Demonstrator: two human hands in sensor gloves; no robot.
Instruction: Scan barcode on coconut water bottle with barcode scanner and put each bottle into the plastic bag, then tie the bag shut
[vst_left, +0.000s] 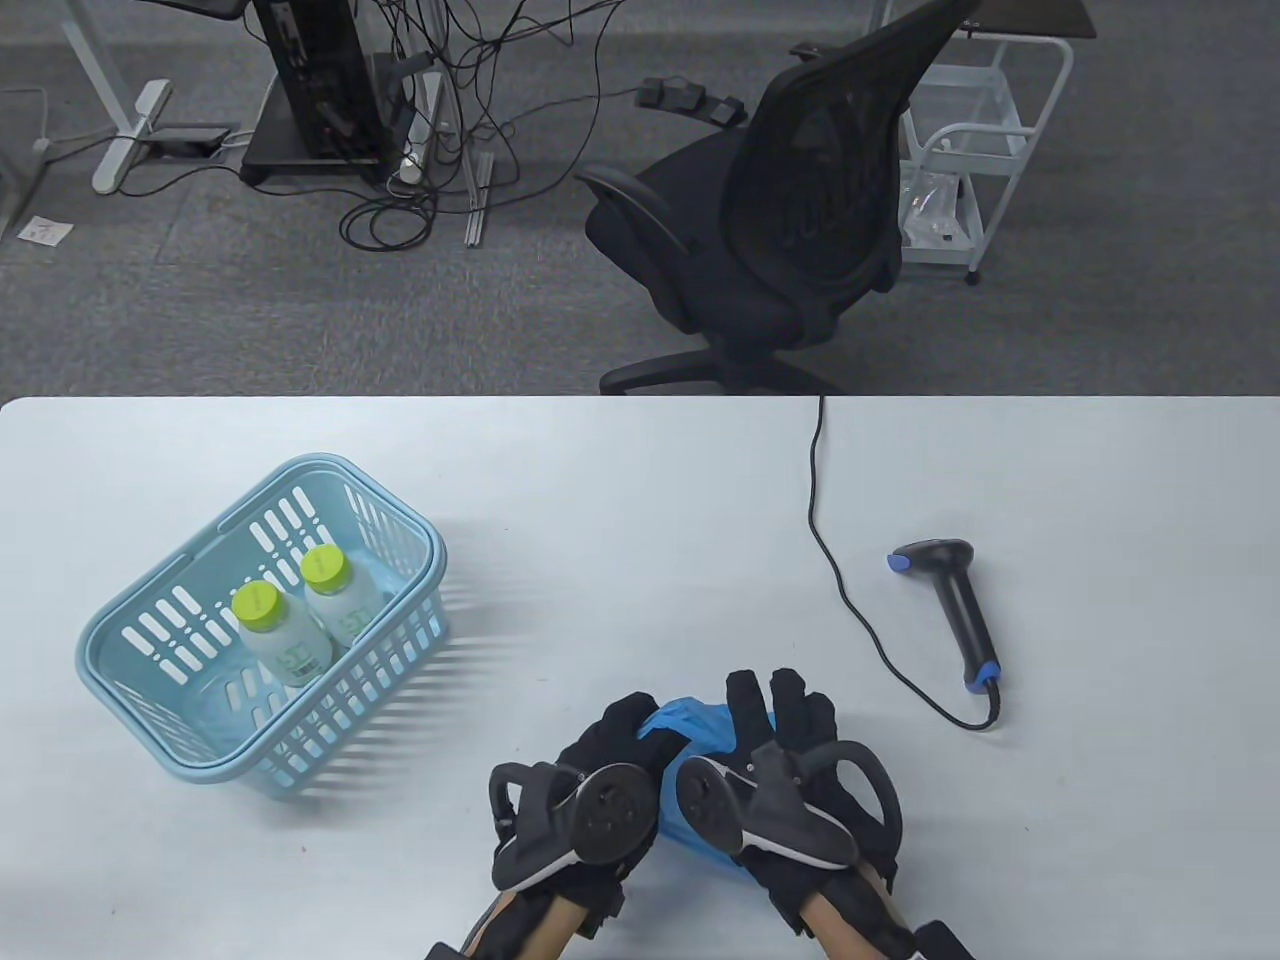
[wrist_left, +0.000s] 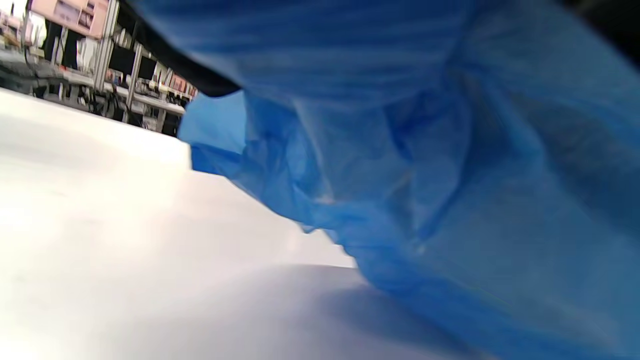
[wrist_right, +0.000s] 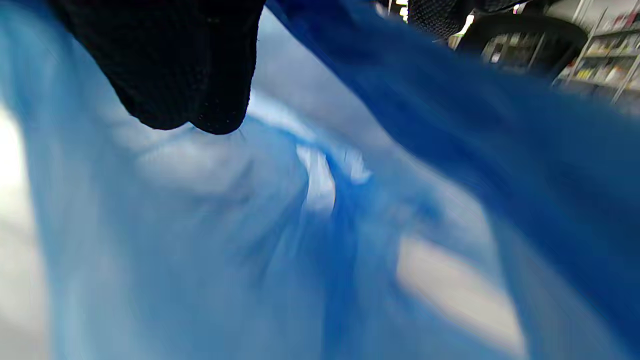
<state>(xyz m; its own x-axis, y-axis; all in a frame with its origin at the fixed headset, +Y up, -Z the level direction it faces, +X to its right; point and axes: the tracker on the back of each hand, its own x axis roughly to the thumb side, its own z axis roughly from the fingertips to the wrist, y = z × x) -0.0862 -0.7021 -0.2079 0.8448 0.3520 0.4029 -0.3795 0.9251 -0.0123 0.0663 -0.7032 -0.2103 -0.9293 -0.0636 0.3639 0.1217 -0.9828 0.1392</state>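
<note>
Both hands meet over the crumpled blue plastic bag (vst_left: 690, 735) on the surface, right of the basket (vst_left: 130, 640). The left hand (vst_left: 600, 760) curls onto the bag; the right hand (vst_left: 790, 730) lies on it, fingers straight. Two coconut water bottles (vst_left: 300, 610) stand in the basket; the barcode scanner (vst_left: 955, 610) lies further right.

Blue plastic bag (wrist_right: 350, 225) fills almost the whole right wrist view, crumpled and blurred, with pale translucent folds in the middle and a darker blue band running from the top centre down to the right edge. From the top edge, at the left, 1 black gloved fingertip (wrist_right: 185, 75) hangs down and touches the thin plastic. How the rest of the hand lies is hidden. In the top right corner, behind the bag, a dark office chair (wrist_right: 520, 35) and some shelves (wrist_right: 605, 70) are visible, out of focus. At the far left edge a pale surface shows through the plastic.
</note>
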